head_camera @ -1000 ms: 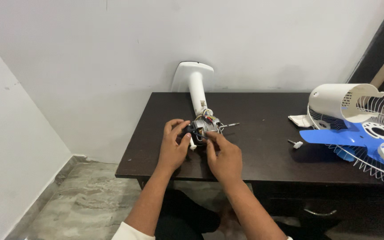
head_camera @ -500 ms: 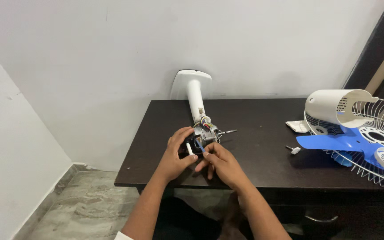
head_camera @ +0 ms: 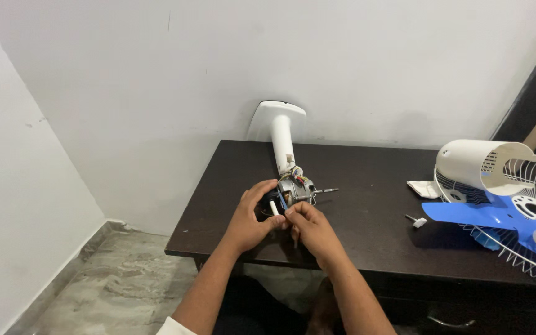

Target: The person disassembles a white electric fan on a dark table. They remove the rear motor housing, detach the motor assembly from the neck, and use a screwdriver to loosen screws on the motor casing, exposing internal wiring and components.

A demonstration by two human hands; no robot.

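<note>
A bare fan motor (head_camera: pixel 295 188) with coloured wires and a metal shaft lies on the dark table (head_camera: pixel 361 205), still joined to its white stand (head_camera: pixel 280 133), which leans against the wall. My left hand (head_camera: pixel 252 218) cups the black rear part of the motor, where a short white peg (head_camera: pixel 273 207) sticks up. My right hand (head_camera: pixel 310 229) pinches a thin blue-handled tool right beside that peg, at the back of the motor.
At the table's right end lie a white motor cover (head_camera: pixel 474 162), a blue fan blade (head_camera: pixel 476 214), wire grilles (head_camera: pixel 528 248) and a white cloth (head_camera: pixel 423 188). A small white screw-like part (head_camera: pixel 416 220) lies between them and the motor. Grey tiled floor at left.
My view shifted slightly; both hands stayed on the motor's rear, the right hand closing in on the white peg with the blue tool.
</note>
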